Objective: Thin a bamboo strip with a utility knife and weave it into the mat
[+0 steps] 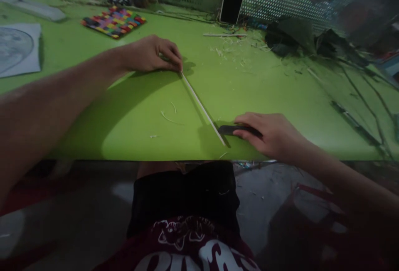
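Note:
My left hand point(160, 55) pinches the far end of a thin pale wooden stick point(199, 102), which slants over the green table toward me. A dark-handled knife point(229, 129) is gripped in my right hand point(268, 131), close to the table's front edge. Its tip meets the stick near the stick's near end; the blade itself is hard to make out. A few curled shavings point(170, 117) lie on the table to the left of the stick.
A colourful checkered mat point(114, 21) lies at the back left, beside a paper with a round drawing point(18, 48). More shavings point(230, 55) and another thin stick point(224, 35) are farther back. Dark leaves point(299, 36) and a dark pen-like tool point(355, 123) lie right.

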Demonstrator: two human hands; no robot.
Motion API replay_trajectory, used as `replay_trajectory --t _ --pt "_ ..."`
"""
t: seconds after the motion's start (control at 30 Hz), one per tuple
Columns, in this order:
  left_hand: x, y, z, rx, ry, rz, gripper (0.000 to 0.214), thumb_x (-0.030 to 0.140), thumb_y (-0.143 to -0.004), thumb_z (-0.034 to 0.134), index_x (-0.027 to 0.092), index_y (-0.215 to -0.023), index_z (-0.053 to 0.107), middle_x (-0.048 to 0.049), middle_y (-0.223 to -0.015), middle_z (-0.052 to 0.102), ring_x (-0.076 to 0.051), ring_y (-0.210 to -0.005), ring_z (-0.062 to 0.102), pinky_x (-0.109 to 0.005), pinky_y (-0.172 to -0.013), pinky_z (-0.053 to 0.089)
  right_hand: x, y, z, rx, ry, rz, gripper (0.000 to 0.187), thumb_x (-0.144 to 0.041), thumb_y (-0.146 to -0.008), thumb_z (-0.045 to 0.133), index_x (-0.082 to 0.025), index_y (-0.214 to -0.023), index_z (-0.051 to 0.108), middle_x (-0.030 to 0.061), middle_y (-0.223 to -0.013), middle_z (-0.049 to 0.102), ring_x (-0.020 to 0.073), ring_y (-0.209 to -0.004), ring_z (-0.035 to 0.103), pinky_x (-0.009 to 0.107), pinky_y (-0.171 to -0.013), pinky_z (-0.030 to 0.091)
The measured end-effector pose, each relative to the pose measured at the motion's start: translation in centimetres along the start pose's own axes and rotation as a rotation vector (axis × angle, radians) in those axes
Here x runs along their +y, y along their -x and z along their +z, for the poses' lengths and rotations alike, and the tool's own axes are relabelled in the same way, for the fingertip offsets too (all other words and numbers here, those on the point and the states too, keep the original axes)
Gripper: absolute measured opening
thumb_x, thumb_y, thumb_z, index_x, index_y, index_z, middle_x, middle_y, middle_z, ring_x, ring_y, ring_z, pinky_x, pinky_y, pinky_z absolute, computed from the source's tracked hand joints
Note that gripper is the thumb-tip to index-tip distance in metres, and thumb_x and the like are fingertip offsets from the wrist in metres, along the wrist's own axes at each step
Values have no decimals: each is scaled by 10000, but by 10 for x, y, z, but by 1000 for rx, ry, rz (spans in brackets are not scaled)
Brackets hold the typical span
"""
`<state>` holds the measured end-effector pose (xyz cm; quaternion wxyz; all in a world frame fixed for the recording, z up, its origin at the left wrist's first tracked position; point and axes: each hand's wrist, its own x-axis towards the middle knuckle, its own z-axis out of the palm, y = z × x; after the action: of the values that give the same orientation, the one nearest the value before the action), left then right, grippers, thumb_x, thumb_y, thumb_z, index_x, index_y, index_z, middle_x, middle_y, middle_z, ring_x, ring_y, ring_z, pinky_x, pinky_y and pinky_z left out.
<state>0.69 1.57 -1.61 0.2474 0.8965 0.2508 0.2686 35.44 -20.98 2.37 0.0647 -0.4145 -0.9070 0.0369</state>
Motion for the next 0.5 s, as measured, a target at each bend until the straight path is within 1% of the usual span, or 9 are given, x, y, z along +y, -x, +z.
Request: replay_trajectory --t 0.07,0.13,0.23,0.37,0.5 --pt "3 0 -1 -11 -20 -15 417 637 -814 767 271 -999 841 -46 -987 778 -152 -843 676 -314 -865 538 3 -13 3 13 -22 27 323 -445 -1070 482 -204 -1159 677 68 -925 759 199 -738 652 313 -634 386" --pt "6 0 -3 -17 -48 -22 381 614 -820 769 288 -1004 842 -41 -992 779 -159 -850 671 -317 -861 531 4 -25 5 32 -30 38 315 -447 -1068 481 -216 -1152 679 67 -926 757 199 -741 646 319 -638 390" --pt "10 0 -3 -7 -84 -4 420 638 -839 741 267 -1004 846 -55 -980 776 -165 -839 673 -331 -853 523 3 -36 5 22 -18 12 326 -460 -1076 454 -234 -1090 689 60 -907 741 193 -719 621 324 -618 368" --pt "13 0 -3 1 -115 35 542 701 -851 696 203 -1003 848 -84 -963 770 -165 -815 683 -343 -839 518 -2 -39 1 -91 50 -64 409 -455 -1096 385 -232 -907 671 56 -822 686 183 -665 563 335 -573 296" --pt "14 -1 -3 7 -127 40 589 739 -846 675 205 -1026 846 -77 -954 772 -151 -794 685 -329 -823 525 -2 -34 -3 -126 63 -110 446 -432 -1110 348 -218 -836 628 51 -771 646 170 -625 518 342 -564 274"
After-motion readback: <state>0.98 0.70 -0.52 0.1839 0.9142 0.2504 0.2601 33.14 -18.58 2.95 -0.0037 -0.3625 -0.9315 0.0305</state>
